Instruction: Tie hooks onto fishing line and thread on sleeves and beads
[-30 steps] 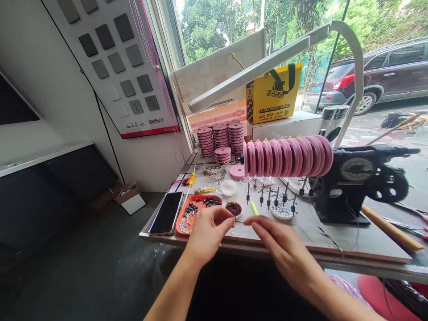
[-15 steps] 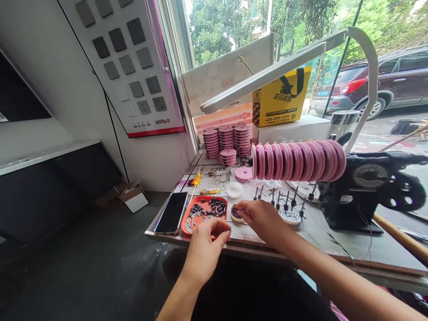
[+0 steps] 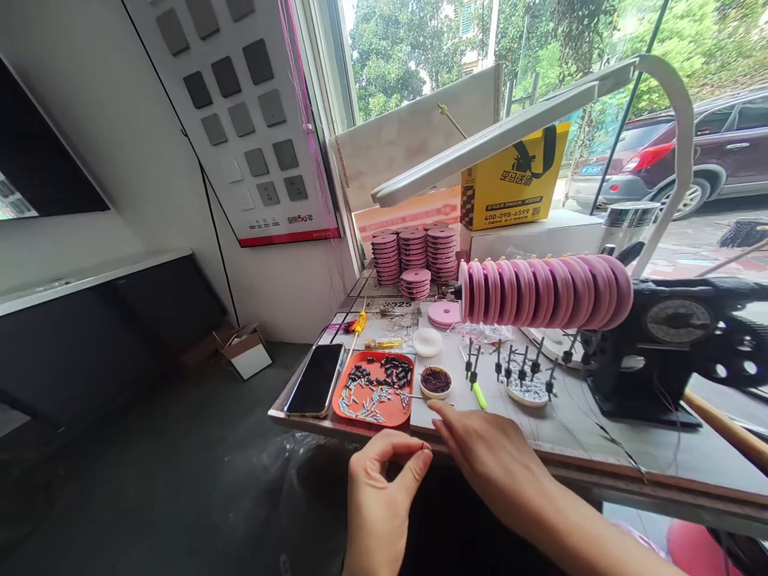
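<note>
My left hand (image 3: 384, 488) is in front of the table edge, thumb and forefinger pinched on a tiny dark piece (image 3: 423, 446) too small to name. Just to its right is my right hand (image 3: 492, 448), fingers pressed together and pointing left; what they hold, if anything, is hidden. Beyond the right fingertips stands a small round dish (image 3: 435, 382) of thin dark reddish-brown pieces. An orange tray (image 3: 396, 412) beside it has black parts and pale silvery tubes, with a thin metal rod lying across its right rim. A bright green-handled tool (image 3: 478, 395) lies right of the dish.
A phone (image 3: 315, 379) lies left of the tray. Several black stems stand in a white dish of beads (image 3: 528, 390). A black machine (image 3: 636, 352) carries a row of pink spools (image 3: 546, 292); more spools (image 3: 413, 252) are stacked behind. A white lamp arm (image 3: 498, 132) crosses above.
My right hand has left the small round dish, coming back toward me beside my left hand. My left hand has moved down and right, away from the tray. The view has shifted slightly.
</note>
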The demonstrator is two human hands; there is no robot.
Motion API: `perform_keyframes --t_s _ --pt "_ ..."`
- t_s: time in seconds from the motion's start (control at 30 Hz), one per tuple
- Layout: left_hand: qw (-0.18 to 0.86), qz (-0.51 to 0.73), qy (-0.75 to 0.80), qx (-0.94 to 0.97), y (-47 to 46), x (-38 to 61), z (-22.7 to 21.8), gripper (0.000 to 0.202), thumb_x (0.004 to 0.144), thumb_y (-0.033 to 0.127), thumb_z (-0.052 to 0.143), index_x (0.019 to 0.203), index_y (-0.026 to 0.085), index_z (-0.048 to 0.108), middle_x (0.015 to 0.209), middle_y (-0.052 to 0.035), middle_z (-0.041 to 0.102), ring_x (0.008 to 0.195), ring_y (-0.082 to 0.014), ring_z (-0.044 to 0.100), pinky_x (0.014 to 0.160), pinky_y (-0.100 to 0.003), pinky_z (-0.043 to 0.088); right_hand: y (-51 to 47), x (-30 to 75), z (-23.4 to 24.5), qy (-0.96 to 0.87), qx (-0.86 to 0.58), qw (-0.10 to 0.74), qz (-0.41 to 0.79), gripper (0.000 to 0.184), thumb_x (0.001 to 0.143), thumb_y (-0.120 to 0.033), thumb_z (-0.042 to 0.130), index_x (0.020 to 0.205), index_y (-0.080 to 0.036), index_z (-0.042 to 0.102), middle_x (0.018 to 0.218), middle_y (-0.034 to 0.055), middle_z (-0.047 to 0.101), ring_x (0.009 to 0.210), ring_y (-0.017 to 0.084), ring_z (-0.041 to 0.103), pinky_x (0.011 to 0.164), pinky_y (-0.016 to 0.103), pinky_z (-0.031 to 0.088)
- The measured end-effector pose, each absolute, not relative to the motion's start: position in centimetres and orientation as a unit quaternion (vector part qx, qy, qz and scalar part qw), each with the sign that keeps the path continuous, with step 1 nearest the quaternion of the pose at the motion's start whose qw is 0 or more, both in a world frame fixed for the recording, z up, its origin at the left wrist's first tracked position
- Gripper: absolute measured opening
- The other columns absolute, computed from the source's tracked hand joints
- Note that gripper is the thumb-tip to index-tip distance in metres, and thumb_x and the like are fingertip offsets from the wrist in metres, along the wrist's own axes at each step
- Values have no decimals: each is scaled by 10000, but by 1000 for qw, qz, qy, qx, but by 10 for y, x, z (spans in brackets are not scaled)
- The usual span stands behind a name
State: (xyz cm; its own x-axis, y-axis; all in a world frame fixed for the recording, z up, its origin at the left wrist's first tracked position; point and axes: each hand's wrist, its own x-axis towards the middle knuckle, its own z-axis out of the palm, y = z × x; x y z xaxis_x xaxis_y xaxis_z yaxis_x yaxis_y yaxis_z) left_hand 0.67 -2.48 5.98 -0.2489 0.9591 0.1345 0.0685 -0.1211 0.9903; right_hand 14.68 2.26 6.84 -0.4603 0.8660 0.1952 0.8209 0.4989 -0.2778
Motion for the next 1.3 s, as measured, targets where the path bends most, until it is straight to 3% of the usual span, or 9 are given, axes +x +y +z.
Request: perform_keyframes --t_s 0.1,0.3,0.6,0.87,0.97,1.07,1.2,1.3 --pt "372 572 551 481 -23 8 58 81 668 248 746 638 185 705 642 -1 695 655 -174 614 658 -237 475 44 146 74 -832 -530 159 50 245 951 -202 374 1075 -188 585 793 77 730 697 242 686 485 260 248" --pt "352 577 556 484 -23 5 52 86 698 267 738 670 191 709 663 0 688 662 -164 604 656 -227 468 54 146 81 -823 -550 137 42 276 944 -180 373 818 -181 618 723 89 714 656 233 670 475 277 141" --pt "339 610 507 506 -37 0 43 77 668 299 773 672 223 760 654 -11 632 637 -146 580 600 -206 468 -8 134 60 -895 -420 56 142 336 965 -256 343 825 -197 643 729 48 718 621 209 668 467 297 151" --pt "340 583 521 523 -48 -6 28 86 671 316 771 671 230 764 659 -19 633 638 -148 589 606 -203 475 -9 130 42 -883 -399 36 246 397 906 -284 348 763 -124 683 736 181 719 565 249 645 462 294 107" --pt "343 547 520 559 -51 -19 21 65 692 291 756 700 227 766 675 -32 644 653 -160 605 607 -214 486 -11 134 38 -864 -368 69 336 418 889 -337 348 718 -139 674 679 130 695 529 175 570 474 263 193" --pt "340 535 532 562 -58 -30 14 78 707 299 745 704 223 763 666 -33 642 652 -162 600 612 -222 484 -16 138 34 -812 -319 117 475 565 901 -524 255 734 -161 654 604 28 560 543 113 472 506 209 302" --pt "349 510 536 575 -68 -31 8 121 724 344 729 714 228 764 656 -38 639 631 -163 596 597 -235 484 -25 137 18 -714 -287 156 620 739 809 -750 167 709 -153 591 524 -41 327 487 92 313 432 201 242" --pt "302 517 534 596 -71 -20 8 187 722 429 716 706 249 764 661 -35 634 612 -159 595 584 -240 482 -29 133 6 -689 -277 155 652 604 796 -720 314 584 -175 462 512 -46 330 475 75 278 423 210 207"
